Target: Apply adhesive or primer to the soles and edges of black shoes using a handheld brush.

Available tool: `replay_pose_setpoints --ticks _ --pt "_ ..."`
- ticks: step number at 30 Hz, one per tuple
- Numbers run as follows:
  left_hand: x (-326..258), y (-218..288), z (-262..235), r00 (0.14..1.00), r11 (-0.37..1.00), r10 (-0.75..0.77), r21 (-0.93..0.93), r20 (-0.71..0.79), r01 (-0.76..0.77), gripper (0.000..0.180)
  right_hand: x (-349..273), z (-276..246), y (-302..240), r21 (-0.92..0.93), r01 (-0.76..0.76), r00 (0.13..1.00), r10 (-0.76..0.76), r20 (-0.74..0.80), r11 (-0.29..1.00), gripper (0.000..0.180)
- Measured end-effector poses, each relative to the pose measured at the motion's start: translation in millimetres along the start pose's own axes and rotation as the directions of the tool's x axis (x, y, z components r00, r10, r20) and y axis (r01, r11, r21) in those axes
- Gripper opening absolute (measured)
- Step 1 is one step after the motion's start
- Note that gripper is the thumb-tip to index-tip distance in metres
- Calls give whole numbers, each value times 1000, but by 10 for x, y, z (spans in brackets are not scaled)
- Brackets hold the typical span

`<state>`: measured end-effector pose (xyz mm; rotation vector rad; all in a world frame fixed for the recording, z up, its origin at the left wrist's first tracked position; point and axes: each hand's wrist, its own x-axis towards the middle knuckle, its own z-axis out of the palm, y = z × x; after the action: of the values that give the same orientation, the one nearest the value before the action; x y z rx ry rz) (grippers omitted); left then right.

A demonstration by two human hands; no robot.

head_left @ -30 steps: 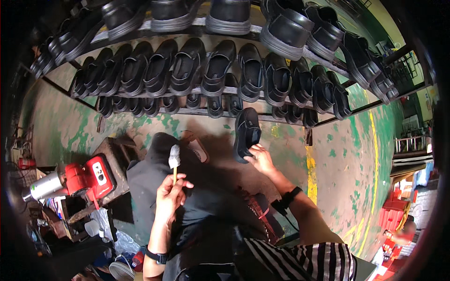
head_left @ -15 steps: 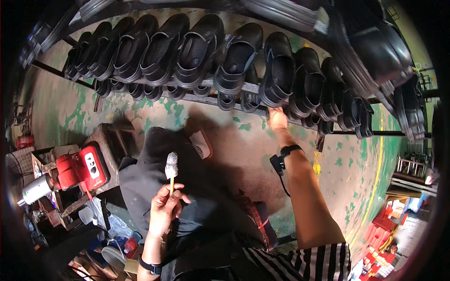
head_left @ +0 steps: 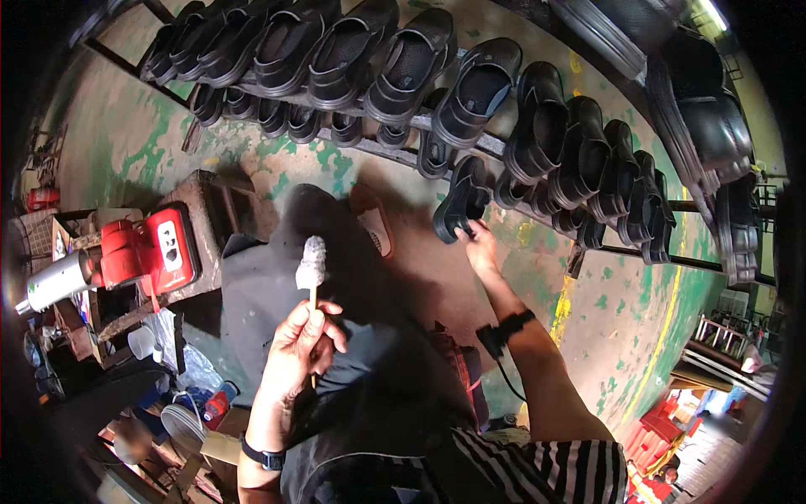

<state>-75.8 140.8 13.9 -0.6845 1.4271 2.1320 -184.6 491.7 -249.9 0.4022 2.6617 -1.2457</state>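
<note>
My left hand [head_left: 304, 343], raised above my dark-clad lap, is closed round a thin pale stick with a lumpy grey-white wrapped tip [head_left: 311, 262]. The tip points up and away from me. At arm's length, my right hand [head_left: 479, 248] grips a black slip-on shoe [head_left: 463, 202] by its heel end. That shoe is tilted, its opening visible, just in front of the lower row of the rack. Above it stands a row of similar black shoes [head_left: 410, 67], heels toward me.
The metal shoe rack [head_left: 353, 144] crosses the far side, with larger black shoes [head_left: 701, 109] close at upper right. On the left, a red-and-silver tool [head_left: 143, 256] rests beside a cluttered wooden stand. A white bucket [head_left: 181, 427] is at lower left; red items [head_left: 655, 441] lie at lower right.
My right hand has drawn a black shoe from the lower row toward me and slightly left. The left hand still holds the stick upright. The view has shifted, moving the rack up.
</note>
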Motion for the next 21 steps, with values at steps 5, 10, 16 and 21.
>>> replay_pose_setpoints --ticks 5,10,16,21 --pt "-139 -8 -224 994 994 100 -34 -33 -101 22 -994 -294 -972 327 150 984 -175 47 933 15" --pt "-298 -42 -511 986 986 161 -39 -48 -163 25 -1645 -444 -2022 353 235 942 -302 147 906 16" --pt "-330 -173 -684 967 867 229 -428 -115 -256 39 -1963 -111 -3085 255 596 733 -646 213 761 18" --pt "-292 -253 -931 910 586 362 -709 -204 -392 35 -2070 525 -3707 324 678 582 -751 311 660 19"
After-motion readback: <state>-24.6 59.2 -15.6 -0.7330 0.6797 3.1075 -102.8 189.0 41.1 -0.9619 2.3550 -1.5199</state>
